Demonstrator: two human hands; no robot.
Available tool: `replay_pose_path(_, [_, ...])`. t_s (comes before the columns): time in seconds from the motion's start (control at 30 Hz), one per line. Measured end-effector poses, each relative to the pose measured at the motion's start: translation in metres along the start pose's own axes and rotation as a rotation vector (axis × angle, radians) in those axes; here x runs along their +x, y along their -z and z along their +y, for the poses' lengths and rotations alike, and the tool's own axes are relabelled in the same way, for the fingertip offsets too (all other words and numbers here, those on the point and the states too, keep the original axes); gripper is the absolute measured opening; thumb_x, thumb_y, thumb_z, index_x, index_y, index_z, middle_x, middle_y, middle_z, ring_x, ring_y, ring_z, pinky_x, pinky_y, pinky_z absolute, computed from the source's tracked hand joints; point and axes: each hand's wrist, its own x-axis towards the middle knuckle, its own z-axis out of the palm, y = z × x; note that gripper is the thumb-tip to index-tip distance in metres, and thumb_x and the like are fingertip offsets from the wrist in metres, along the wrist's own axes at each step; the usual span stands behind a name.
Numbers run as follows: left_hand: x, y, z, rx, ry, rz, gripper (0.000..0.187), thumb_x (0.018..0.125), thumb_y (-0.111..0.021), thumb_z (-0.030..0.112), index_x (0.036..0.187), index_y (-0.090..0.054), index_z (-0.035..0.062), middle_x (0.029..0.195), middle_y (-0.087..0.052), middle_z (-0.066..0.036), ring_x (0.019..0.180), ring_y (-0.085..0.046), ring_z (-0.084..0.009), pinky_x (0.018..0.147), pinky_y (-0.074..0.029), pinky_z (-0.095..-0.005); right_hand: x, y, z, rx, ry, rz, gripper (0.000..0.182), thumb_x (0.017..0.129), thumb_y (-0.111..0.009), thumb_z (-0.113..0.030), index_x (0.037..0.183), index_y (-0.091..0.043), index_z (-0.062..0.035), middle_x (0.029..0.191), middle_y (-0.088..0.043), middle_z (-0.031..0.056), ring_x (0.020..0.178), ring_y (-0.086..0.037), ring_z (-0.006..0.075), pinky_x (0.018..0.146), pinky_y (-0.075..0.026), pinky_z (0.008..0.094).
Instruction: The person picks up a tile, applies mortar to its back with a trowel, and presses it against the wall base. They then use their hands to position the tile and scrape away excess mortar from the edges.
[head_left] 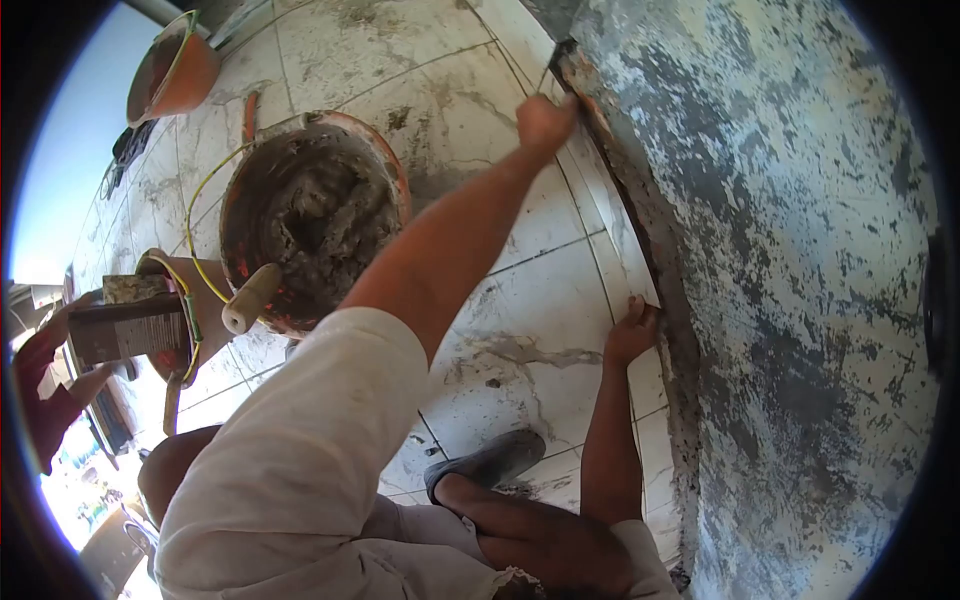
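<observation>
One white tile strip (612, 215) lines the edge of the floor (535, 290) by the wall (790, 250); the left hand (546, 124) curls tight on its far end, the right hand (631, 332) pinches its near corner. A mortar bucket (394, 172) crowds the left arm (450, 225).

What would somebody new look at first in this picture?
Probably the big round bucket of lumpy grey mix, left of centre on the dirty tiled floor. The patchy grey-and-white wall filling much of the right side might come next. Then, at the pale strip along its foot, the left hand is farther off, the right hand nearer.
</observation>
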Motion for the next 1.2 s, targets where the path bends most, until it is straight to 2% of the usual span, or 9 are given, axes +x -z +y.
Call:
replay_pose_path(0.13, [0.020, 0.015, 0.014, 0.073, -0.096, -0.154, 0.045, 0.082, -0.060, 0.036, 0.074, -0.062, -0.0075, 0.068, -0.064, -0.018, 0.056, -0.065, -0.0233, 0.053, -0.054, -0.0340, 0.003, 0.004, -0.006, -0.153, 0.072, -0.023, 0.029, 0.093, -0.053, -0.022, 0.081, -0.060, 0.0035, 0.078, -0.066, 0.0140, 0.071, -0.065, 0.0240, 0.062, -0.051, 0.0325])
replay_pose_path(0.23, [0.021, 0.026, 0.026, -0.034, 0.096, -0.361, 0.045, 0.081, -0.060, 0.037, 0.080, -0.064, -0.0083, 0.074, -0.066, -0.020, 0.065, -0.067, -0.0275, 0.058, -0.055, -0.0363, 0.004, 0.001, -0.003, -0.148, 0.120, -0.010, 0.028, 0.092, -0.054, -0.021, 0.080, -0.061, 0.0033, 0.075, -0.066, 0.0133, 0.068, -0.065, 0.0248, 0.060, -0.050, 0.0325])
replay_pose_path(0.3, [0.022, 0.026, 0.029, -0.013, 0.026, -0.437, 0.043, 0.085, -0.054, 0.034, 0.073, -0.063, -0.0061, 0.062, -0.064, -0.012, 0.048, -0.063, -0.0191, 0.044, -0.053, -0.0316, 0.004, 0.000, 0.001, -0.105, 0.122, 0.011, 0.027, 0.092, -0.055, -0.021, 0.080, -0.061, 0.0034, 0.074, -0.066, 0.0131, 0.067, -0.065, 0.0254, 0.059, -0.050, 0.0326])
replay_pose_path(0.5, [0.027, 0.025, 0.031, 0.030, -0.025, -0.462, 0.038, 0.087, -0.053, 0.025, 0.071, -0.060, -0.0085, 0.065, -0.062, -0.014, 0.055, -0.064, -0.0202, 0.049, -0.055, -0.0298, 0.004, 0.000, -0.004, -0.093, 0.102, 0.029, 0.027, 0.091, -0.056, -0.020, 0.079, -0.061, 0.0030, 0.071, -0.065, 0.0128, 0.065, -0.065, 0.0252, 0.057, -0.050, 0.0332])
replay_pose_path(0.83, [0.027, 0.024, 0.030, 0.094, -0.053, -0.437, 0.036, 0.086, -0.055, 0.024, 0.071, -0.061, -0.0086, 0.067, -0.064, -0.014, 0.056, -0.065, -0.0199, 0.052, -0.055, -0.0292, 0.005, -0.004, 0.003, -0.070, 0.131, 0.045, 0.024, 0.091, -0.056, -0.017, 0.081, -0.062, 0.0030, 0.072, -0.066, 0.0134, 0.064, -0.065, 0.0242, 0.056, -0.049, 0.0319])
replay_pose_path(0.9, [0.031, 0.020, 0.024, 0.127, -0.105, -0.407, 0.045, 0.086, -0.049, 0.036, 0.063, -0.063, -0.0002, 0.056, -0.062, -0.008, 0.048, -0.061, -0.0180, 0.049, -0.053, -0.0321, 0.005, -0.005, 0.008, -0.050, 0.148, 0.056, 0.023, 0.091, -0.056, -0.017, 0.082, -0.063, 0.0030, 0.072, -0.066, 0.0135, 0.064, -0.065, 0.0240, 0.055, -0.049, 0.0317])
replay_pose_path(1.03, [0.030, 0.022, 0.024, 0.118, -0.097, -0.402, 0.045, 0.085, -0.050, 0.036, 0.063, -0.063, -0.0011, 0.055, -0.061, -0.008, 0.049, -0.062, -0.0197, 0.050, -0.053, -0.0328, 0.005, -0.004, 0.002, -0.059, 0.131, 0.050, 0.023, 0.091, -0.056, -0.017, 0.084, -0.064, 0.0028, 0.074, -0.066, 0.0135, 0.065, -0.065, 0.0231, 0.056, -0.049, 0.0312])
replay_pose_path(1.1, [0.025, 0.025, 0.027, 0.044, -0.040, -0.451, 0.035, 0.087, -0.052, 0.025, 0.078, -0.061, -0.0076, 0.071, -0.064, -0.015, 0.059, -0.065, -0.0210, 0.055, -0.054, -0.0315, 0.003, -0.002, -0.006, -0.070, 0.102, 0.023, 0.023, 0.091, -0.056, -0.017, 0.085, -0.064, 0.0029, 0.075, -0.066, 0.0137, 0.066, -0.065, 0.0227, 0.057, -0.050, 0.0311])
replay_pose_path(1.2, [0.023, -0.005, -0.022, -0.350, 0.043, -0.370, 0.027, 0.090, -0.047, 0.022, 0.089, -0.055, -0.0040, 0.081, -0.062, -0.015, 0.067, -0.063, -0.0219, 0.055, -0.053, -0.0359, 0.002, -0.001, -0.013, -0.068, 0.122, 0.014, 0.024, 0.092, -0.055, -0.018, 0.087, -0.064, 0.0037, 0.078, -0.067, 0.0139, 0.068, -0.066, 0.0226, 0.060, -0.052, 0.0309])
